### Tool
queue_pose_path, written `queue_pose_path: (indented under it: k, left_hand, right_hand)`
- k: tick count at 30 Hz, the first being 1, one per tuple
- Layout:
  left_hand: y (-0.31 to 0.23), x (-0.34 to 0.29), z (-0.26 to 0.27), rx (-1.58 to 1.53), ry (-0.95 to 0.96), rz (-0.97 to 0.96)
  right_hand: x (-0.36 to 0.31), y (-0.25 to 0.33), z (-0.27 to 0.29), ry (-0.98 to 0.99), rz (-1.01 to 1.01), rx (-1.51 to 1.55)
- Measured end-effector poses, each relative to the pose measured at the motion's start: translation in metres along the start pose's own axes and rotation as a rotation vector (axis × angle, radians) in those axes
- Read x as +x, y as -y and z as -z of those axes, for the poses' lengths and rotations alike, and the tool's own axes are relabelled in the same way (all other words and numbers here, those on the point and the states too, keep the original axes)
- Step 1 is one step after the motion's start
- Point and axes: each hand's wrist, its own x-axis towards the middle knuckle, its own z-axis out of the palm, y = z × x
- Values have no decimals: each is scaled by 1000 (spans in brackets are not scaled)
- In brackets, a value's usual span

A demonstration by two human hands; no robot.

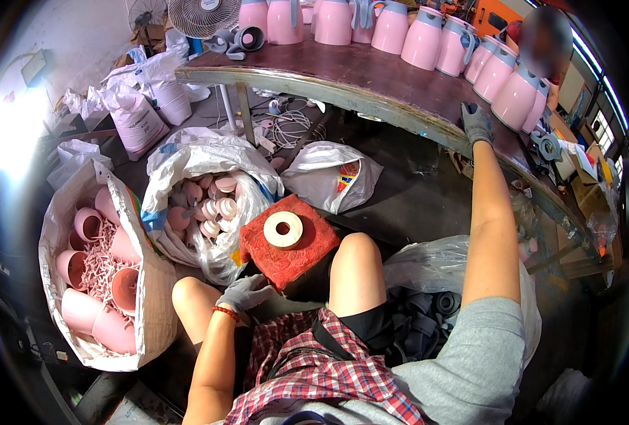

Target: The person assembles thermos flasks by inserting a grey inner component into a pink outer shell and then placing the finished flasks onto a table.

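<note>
My right arm reaches far out to the table's near edge, where my grey-gloved right hand (477,125) rests open with its fingers stretched. The closest pink vacuum jug (517,98) stands just beyond it, apart from the fingers. My left hand (246,293), also gloved in grey, lies open by my left knee, fingers toward a red cloth-covered stand (279,268) between my knees. On that cloth sits a cream-coloured ring (296,231) with a round hole in its middle. I see nothing held in either hand.
Pink jugs line the brown table (328,69). To my left stand a sack of pink jug shells (160,312) and a sack of small pink and white parts (187,152). A plastic bag of dark grey parts (417,322) lies by my right thigh. A person (544,42) is beyond the table.
</note>
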Motion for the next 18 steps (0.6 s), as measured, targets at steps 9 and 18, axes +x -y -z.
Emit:
queue_pose_path:
  k: [9, 18]
  left_hand:
    - [-5, -3, 2, 7, -7, 9]
    - [1, -5, -7, -55, -147, -24]
  right_hand:
    - [-4, 0, 1, -15, 14, 17]
    - [-8, 9, 2, 26, -24, 16]
